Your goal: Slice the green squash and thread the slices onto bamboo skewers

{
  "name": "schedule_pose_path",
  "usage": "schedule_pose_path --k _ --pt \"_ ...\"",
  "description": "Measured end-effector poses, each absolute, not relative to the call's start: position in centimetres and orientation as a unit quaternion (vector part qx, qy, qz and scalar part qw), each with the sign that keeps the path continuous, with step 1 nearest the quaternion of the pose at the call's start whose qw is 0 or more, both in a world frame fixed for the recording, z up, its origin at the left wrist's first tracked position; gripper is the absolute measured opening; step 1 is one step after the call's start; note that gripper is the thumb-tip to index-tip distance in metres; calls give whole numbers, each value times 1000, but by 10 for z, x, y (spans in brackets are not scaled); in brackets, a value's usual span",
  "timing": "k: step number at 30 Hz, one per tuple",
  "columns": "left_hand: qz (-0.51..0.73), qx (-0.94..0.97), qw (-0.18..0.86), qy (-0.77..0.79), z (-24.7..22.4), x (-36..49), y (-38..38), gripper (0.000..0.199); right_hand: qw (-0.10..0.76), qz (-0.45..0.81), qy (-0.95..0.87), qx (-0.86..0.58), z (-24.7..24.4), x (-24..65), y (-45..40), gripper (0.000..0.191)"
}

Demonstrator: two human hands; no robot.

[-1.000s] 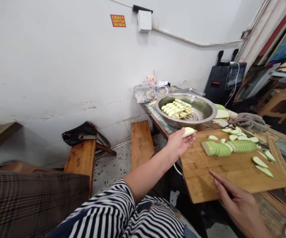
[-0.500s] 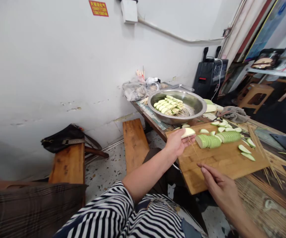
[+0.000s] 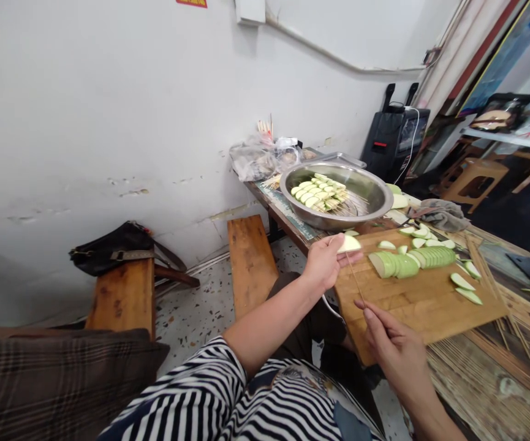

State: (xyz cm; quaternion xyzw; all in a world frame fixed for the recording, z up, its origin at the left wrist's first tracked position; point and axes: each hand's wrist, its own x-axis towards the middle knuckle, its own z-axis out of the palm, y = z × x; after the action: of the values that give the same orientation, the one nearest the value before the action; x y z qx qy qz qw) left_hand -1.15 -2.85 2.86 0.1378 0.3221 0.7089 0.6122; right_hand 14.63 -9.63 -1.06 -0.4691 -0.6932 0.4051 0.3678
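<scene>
Pale green vegetable slices [image 3: 350, 244] are held between the thumb and fingers of my left hand [image 3: 323, 264], above the near left corner of the cutting board [image 3: 412, 312]. My right hand [image 3: 394, 346] pinches the lower end of a thin wooden skewer [image 3: 355, 277], whose upper end meets the slices. Rows of cut slices [image 3: 434, 257] lie on the board, with loose pieces around them. Behind the board, a wide steel basin [image 3: 381, 212] holds skewered slices [image 3: 316, 191].
Loose skewers [image 3: 499, 294] lie by the board's right side. A grey cloth [image 3: 442, 214] and plastic bags [image 3: 258, 160] are on the table. Wooden benches [image 3: 252, 263] stand to the left, one with a black bag [image 3: 111, 248]. A black speaker [image 3: 391, 138] stands behind.
The view has shifted slightly. My right hand has moved left and a little closer to my left hand, and the skewer stands steeper against the slices.
</scene>
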Motion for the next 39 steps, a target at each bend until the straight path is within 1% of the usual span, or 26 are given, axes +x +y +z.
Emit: schedule_pose_path --k 3,6,12,21,23,27,29,34,36,39 --pt "701 141 622 319 29 -12 -29 16 362 504 -616 -485 -15 145 -96 48" --pt "691 141 635 314 30 -12 -31 15 365 561 -566 -481 -17 143 -96 49" --pt "692 143 642 296 33 -6 -34 10 385 580 -535 -478 -17 139 -96 45" --pt "683 173 647 292 36 1 -34 10 421 644 -450 -453 -8 131 -99 44" --pt "677 169 651 300 35 8 -37 10 432 645 -440 -452 -4 127 -97 43" --pt "619 189 687 330 28 25 -45 14 472 624 -433 -447 4 124 -87 38" --pt "609 199 693 332 25 28 -48 17 467 616 -446 -450 3 127 -83 37" --pt "671 184 646 314 23 18 -47 13 417 600 -521 -441 -17 137 -90 37" --pt "674 198 640 312 22 19 -49 15 422 577 -546 -438 -25 138 -95 35" --pt "641 225 656 330 18 33 -57 23 452 535 -552 -453 -28 139 -95 34"
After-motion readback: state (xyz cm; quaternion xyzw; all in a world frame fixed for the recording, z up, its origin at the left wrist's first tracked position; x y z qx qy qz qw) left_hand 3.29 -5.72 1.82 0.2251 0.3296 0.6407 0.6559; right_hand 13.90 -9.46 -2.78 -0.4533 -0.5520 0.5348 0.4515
